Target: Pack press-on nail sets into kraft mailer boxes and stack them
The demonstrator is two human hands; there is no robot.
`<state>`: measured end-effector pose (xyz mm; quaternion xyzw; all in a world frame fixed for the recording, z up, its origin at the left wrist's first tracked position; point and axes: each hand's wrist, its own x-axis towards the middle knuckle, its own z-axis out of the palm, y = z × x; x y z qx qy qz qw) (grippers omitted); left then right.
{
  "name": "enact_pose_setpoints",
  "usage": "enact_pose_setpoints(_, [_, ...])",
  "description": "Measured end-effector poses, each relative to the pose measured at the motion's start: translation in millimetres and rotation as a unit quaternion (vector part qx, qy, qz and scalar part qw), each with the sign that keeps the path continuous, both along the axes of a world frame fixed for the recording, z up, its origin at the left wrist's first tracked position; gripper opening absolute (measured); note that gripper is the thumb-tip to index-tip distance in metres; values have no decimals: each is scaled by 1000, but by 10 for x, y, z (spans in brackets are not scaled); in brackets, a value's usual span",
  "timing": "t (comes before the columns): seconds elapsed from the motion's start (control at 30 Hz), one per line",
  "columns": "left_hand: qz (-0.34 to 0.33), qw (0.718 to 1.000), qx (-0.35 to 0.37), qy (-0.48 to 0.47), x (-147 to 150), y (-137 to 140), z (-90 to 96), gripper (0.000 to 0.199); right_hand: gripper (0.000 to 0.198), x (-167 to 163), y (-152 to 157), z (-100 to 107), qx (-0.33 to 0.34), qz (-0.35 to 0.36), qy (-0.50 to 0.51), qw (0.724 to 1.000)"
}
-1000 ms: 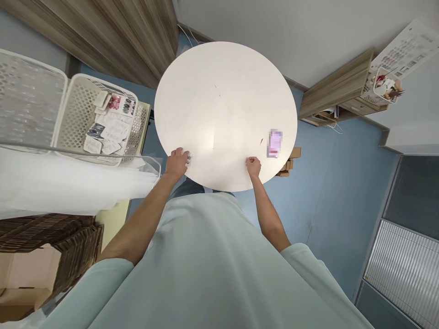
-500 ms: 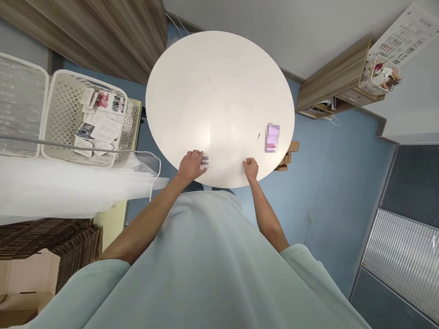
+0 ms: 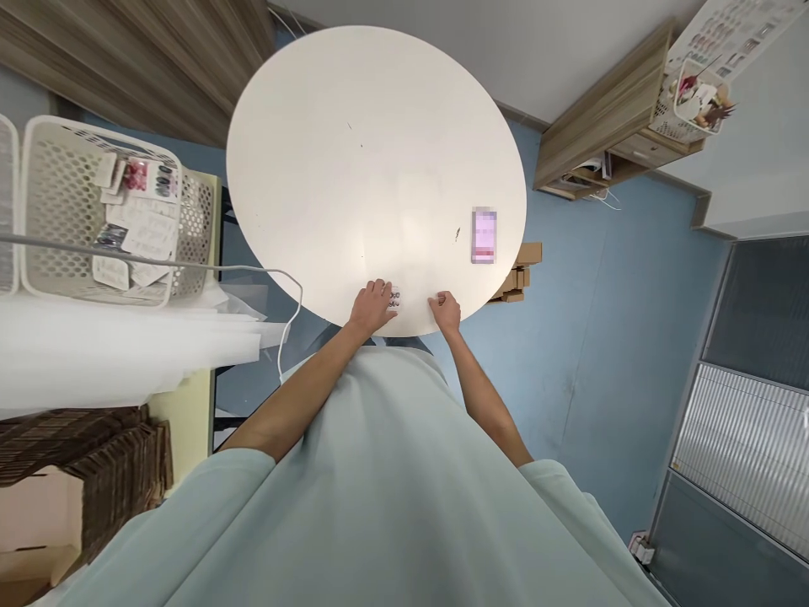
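The left hand lies flat, fingers spread over a small clear packet with dark dots at the near edge of the round white surface. It looks light, thin and slippery; best pinched at its free edge. Just right, the right hand is curled, holding nothing visible.

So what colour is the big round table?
White, or slightly creamy; the round table shows best in the head view.
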<state>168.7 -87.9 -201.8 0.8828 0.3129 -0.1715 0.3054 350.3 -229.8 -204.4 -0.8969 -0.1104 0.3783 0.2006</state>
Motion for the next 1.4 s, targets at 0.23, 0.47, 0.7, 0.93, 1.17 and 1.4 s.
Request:
enact_pose_setpoints(0.23, [15, 999, -31, -20, -83, 37, 14, 74, 12, -107, -222, -18, 29, -6, 25, 999])
enact_pose_setpoints(0.47, [-3, 1000, 2, 9, -52, -21, 30, 67, 14, -126, -209, 96, 37, 17, 13, 999])
enact_pose_setpoints(0.7, [42, 999, -25, -14, -83, -30, -17, 71, 16, -375, 50, 349, 127, 143, 6, 982])
enact_pose_setpoints(0.93, [261, 957, -97, -77, -232, 38, -12, 45, 19, -707, 542, 309, 50, 393, -12, 918])
enact_pose_setpoints(1.17, [357, 923, -138, 24, -222, 51, -57, 26, 20, -937, 612, 125, 33, 443, 3, 896])
enact_pose_setpoints(1.4, [360, 919, -155, 47, -269, 116, -211, 24, 19, -875, 467, 120, 47, 364, -10, 930])
